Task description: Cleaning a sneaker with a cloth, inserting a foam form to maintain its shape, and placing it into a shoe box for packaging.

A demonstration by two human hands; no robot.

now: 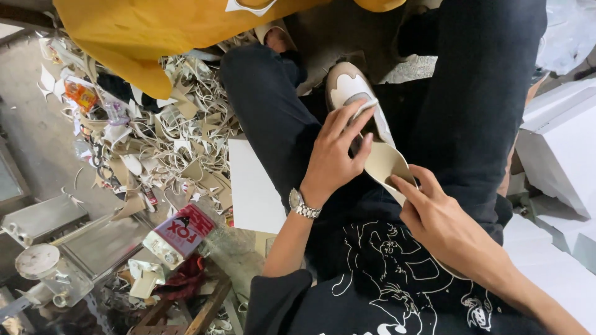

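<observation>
A cream and white shoe (347,87) lies on my lap between my dark trouser legs, toe pointing away. My left hand (335,155), with a metal watch (304,205) on its wrist, presses its fingers on the shoe's upper near the middle. My right hand (434,214) holds the heel end, thumb and fingers gripping the beige back of the shoe (385,162). Both hands touch the same shoe.
A heap of pale leather and paper offcuts (174,142) covers the floor at left. A white board (251,186) leans by my left leg. Metal machine parts (68,248) and a small red carton (183,232) lie lower left. White boxes (559,149) stand right. Yellow cloth (155,31) hangs above.
</observation>
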